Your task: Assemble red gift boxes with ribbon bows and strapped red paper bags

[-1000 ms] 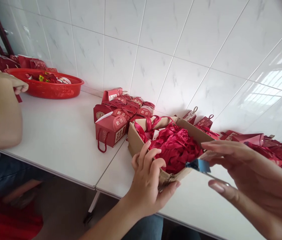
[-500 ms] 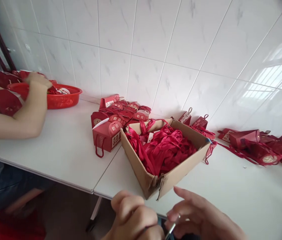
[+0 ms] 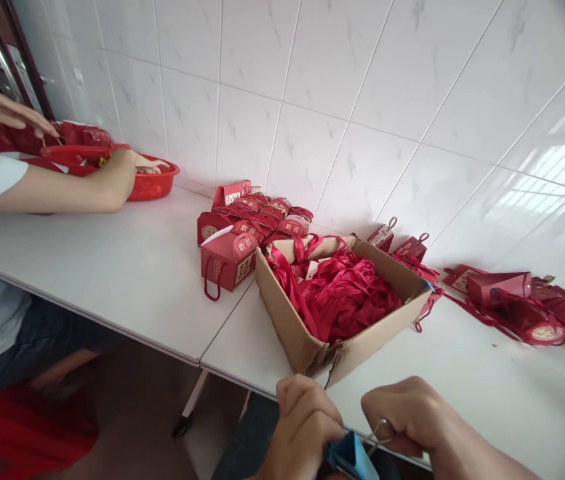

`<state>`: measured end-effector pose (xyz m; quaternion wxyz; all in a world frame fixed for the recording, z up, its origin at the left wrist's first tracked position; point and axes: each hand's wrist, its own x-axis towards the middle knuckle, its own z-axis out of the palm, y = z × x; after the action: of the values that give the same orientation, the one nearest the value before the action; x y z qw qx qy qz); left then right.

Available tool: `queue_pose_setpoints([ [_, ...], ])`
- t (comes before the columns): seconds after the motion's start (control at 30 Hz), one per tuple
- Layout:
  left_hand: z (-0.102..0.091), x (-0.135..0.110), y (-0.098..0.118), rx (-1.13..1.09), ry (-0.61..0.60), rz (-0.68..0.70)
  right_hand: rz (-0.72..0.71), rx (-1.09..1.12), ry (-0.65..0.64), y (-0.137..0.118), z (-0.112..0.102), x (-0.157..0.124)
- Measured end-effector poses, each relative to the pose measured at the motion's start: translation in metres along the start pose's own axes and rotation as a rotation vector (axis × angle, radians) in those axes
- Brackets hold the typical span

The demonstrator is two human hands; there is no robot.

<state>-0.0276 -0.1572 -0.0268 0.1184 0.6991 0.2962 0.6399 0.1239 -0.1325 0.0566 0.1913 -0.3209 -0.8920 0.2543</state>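
Observation:
Low in the view, my left hand [image 3: 307, 423] is closed around a blue binder clip [image 3: 353, 457] whose body has a folded, triangular shape. My right hand [image 3: 405, 417] is closed too, its fingers pinching the clip's silver wire handle [image 3: 381, 430]. Part of the clip is hidden by my left fingers and the frame's bottom edge. Just beyond both hands, an open cardboard box [image 3: 282, 327] stands on the table, its near corner split. Heaped red ribbons [image 3: 342, 293] fill it.
Red gift boxes [image 3: 229, 260] with cord handles are grouped left of the cardboard box. More red boxes [image 3: 537, 313] lie along the wall to the right. At left, a co-worker's arm [image 3: 87, 187] reaches over a red plastic basin [image 3: 152, 187]. A seam splits the white table [image 3: 152, 280].
The view has shifted slightly. My right hand has gone from spread fingers to a closed grip on the wire handle. The blue clip body now shows. The co-worker's arms have moved at the basin.

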Motion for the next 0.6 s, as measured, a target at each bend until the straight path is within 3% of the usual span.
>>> queue_pose_setpoints([
  [0.1,0.002,0.001,0.001,-0.048,0.006,-0.013,-0.054,-0.148,0.035,-0.007,-0.006,-0.002],
  [0.2,0.004,0.002,-0.001,-0.108,0.025,0.035,-0.170,-0.232,0.059,-0.017,-0.029,0.002],
  [0.4,0.016,-0.007,-0.021,-0.007,0.327,-0.223,-0.305,-0.338,-0.089,-0.019,-0.084,0.030],
  [0.6,0.026,0.002,-0.042,-0.030,0.342,-0.244,-0.326,-0.421,-0.197,0.005,-0.086,0.053],
])
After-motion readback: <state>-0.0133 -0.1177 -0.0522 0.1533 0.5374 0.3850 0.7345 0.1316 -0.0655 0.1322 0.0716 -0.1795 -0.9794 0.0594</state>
